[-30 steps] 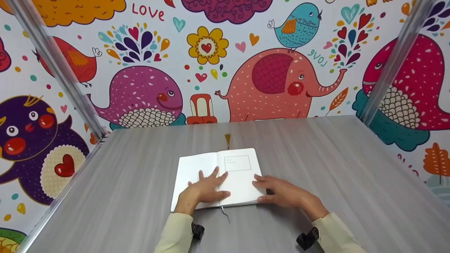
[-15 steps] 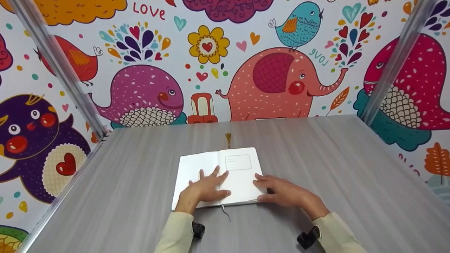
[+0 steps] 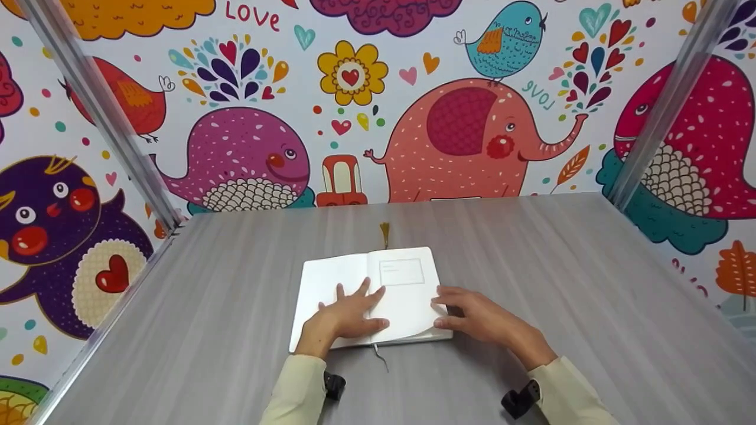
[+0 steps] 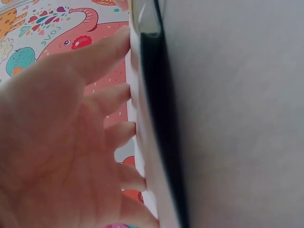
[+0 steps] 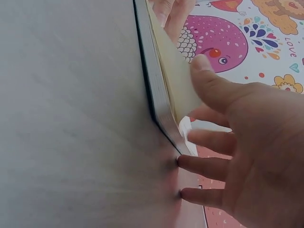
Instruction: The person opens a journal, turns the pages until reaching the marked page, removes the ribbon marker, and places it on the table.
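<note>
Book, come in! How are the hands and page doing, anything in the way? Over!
Left hand spread on open book. Right hand holds lifted page at edge. Possibly in the way: left thumb, on same page.

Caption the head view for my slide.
Left hand spread across an open white-paged notebook, right hand holding a lifted white page, on a grey wood-grain table.

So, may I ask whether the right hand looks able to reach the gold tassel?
Probably yes: the tassel lies uncovered beyond the notebook, though the right hand is at the edge of a lifted page.
</note>
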The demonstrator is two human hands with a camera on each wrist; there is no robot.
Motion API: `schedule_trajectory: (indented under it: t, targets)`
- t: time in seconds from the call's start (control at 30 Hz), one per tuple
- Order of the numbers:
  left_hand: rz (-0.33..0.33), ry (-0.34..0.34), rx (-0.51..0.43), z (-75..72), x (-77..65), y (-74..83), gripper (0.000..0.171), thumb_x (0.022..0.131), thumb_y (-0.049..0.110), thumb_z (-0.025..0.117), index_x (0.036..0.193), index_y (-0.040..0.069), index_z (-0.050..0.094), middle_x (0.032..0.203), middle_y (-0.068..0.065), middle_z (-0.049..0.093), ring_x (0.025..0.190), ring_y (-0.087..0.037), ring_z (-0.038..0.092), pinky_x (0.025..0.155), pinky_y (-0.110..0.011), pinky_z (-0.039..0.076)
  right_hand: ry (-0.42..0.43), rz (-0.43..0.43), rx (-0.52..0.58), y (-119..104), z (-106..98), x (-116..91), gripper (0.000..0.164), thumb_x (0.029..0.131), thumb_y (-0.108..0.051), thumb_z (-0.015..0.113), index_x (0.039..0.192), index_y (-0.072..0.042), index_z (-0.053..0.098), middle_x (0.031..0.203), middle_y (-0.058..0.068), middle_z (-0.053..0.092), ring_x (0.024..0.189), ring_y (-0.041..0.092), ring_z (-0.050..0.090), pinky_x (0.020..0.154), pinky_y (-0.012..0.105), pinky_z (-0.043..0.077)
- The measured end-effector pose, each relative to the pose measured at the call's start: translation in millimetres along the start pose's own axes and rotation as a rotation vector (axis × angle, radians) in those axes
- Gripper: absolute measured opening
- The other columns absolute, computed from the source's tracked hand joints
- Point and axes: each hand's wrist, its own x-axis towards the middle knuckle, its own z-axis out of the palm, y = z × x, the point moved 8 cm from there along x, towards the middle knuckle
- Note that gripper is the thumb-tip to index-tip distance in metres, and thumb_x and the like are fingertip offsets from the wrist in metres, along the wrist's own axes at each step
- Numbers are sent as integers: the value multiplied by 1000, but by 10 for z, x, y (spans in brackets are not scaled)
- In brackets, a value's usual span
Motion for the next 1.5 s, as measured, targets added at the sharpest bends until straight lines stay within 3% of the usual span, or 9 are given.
schedule_trajectory:
  t: [0.3,0.73,1.03,1.17,1.3,1.5]
  targets:
    - [6,-1,11,0,4,4,68,85,57,50,145,35,24,156,0,8,137,-50,2,95,-77,10,222,132,-30,14,-83,32,68,77,-45,67,133,-9,49,136,10,46,126,25,45,103,45,37]
    - [6,3,-4,-2,2,-2,68,85,58,50,144,36,24,156,1,8,137,-49,1,95,-77,9,208,129,110,-16,13,50,81,79,-46,66,142,-7,33,143,11,39,133,26,36,107,46,31]
    - [9,7,-4,7,13,-8,68,85,56,51,144,35,24,156,0,9,137,-50,2,94,-78,9,237,110,114,-24,24,50,79,79,-38,69,143,-11,31,144,10,35,134,24,33,108,46,29]
    - [10,9,0,5,5,-4,68,85,56,51,144,35,24,156,0,9,137,-50,2,94,-78,9,286,120,69,-31,-1,46,76,77,-40,70,141,-18,36,137,6,41,115,20,49,96,40,41]
    - [10,6,5,-3,-2,3,68,86,57,50,144,35,24,156,0,9,137,-50,2,95,-77,9,330,130,38,-43,-36,45,75,74,-45,70,137,-14,43,124,6,49,91,15,52,81,34,43]
    - [8,-2,4,-11,-10,13,68,86,57,49,144,35,23,156,0,8,137,-50,1,95,-77,9,337,123,99,-49,-38,55,74,74,-45,70,135,-10,45,122,9,51,90,14,56,79,32,46]
